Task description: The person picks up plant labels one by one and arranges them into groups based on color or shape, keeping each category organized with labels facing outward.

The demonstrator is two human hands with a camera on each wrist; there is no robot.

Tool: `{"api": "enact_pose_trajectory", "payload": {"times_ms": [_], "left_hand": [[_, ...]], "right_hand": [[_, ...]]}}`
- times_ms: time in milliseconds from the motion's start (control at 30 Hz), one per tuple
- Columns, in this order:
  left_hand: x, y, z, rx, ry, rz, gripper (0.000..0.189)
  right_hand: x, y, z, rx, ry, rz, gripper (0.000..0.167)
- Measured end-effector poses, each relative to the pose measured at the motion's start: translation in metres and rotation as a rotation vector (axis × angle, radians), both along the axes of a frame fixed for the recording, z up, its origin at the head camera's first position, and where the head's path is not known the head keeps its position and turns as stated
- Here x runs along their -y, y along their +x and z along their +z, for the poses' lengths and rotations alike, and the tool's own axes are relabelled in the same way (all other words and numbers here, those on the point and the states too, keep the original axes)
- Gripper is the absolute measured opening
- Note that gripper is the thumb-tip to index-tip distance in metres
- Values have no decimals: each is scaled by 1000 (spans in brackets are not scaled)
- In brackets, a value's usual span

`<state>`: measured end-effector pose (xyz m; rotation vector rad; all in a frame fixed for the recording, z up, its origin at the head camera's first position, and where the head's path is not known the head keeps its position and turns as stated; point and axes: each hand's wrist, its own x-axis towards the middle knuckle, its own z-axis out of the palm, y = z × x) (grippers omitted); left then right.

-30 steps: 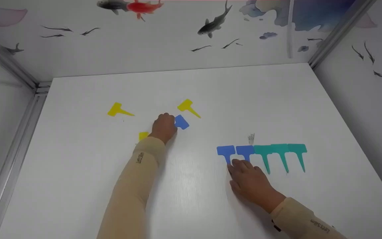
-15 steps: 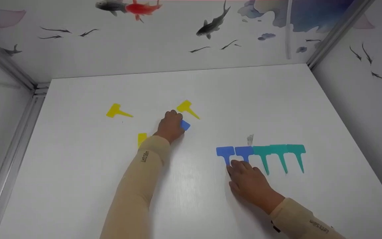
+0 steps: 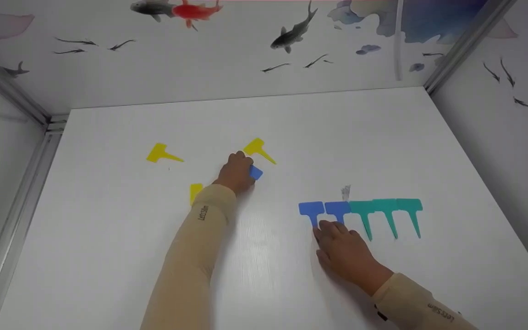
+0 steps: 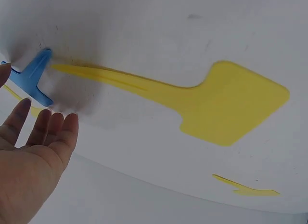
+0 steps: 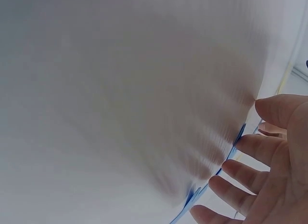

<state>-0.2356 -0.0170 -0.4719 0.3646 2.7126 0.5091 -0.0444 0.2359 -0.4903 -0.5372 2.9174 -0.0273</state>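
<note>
My left hand [image 3: 236, 172] reaches over a loose blue T-shaped plant label [image 3: 256, 173], covering part of it in the head view. In the left wrist view, that blue label [image 4: 31, 77] lies on the table between the thumb and the slightly bent, spread fingers [image 4: 62, 132]; no firm pinch shows. With fingers extended, my right hand [image 3: 349, 256] rests at the stems of two blue labels [image 3: 311, 208] at the left end of a row. Three green labels [image 3: 386, 205] continue that row to the right, stems toward me. The right wrist view shows fingertips touching the blue labels' edges.
Two yellow labels, one far left [image 3: 157, 152] and one just beyond my left hand [image 3: 255, 146], lie on the white table [image 3: 108, 256]. Another yellow label [image 3: 195, 192] is partly hidden under the left sleeve. Panels with painted fish stand at the back and sides.
My left hand has shifted slightly right over the loose blue label, hiding more of it, then stayed nearly still. My right hand and the row have not visibly moved.
</note>
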Motion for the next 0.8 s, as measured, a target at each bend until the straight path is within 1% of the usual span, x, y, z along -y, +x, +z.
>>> {"api": "enact_pose_trajectory", "payload": {"times_ms": [167, 300, 367, 533, 800], "left_hand": [[-1, 2, -2, -11, -12, 8, 41], [-2, 4, -4, -19, -42, 13, 41], [-2, 6, -3, -22, -48, 12, 40], [-2, 13, 1, -24, -41, -8, 38], [-2, 19, -1, -15, -45, -48, 33]], "right_hand": [[0, 0, 0, 6, -8, -4, 51], [1, 0, 0, 6, -9, -3, 51], [1, 0, 0, 3, -7, -1, 51], [1, 0, 2, 2, -14, -4, 50], [1, 0, -1, -47, -43, -9, 45]]}}
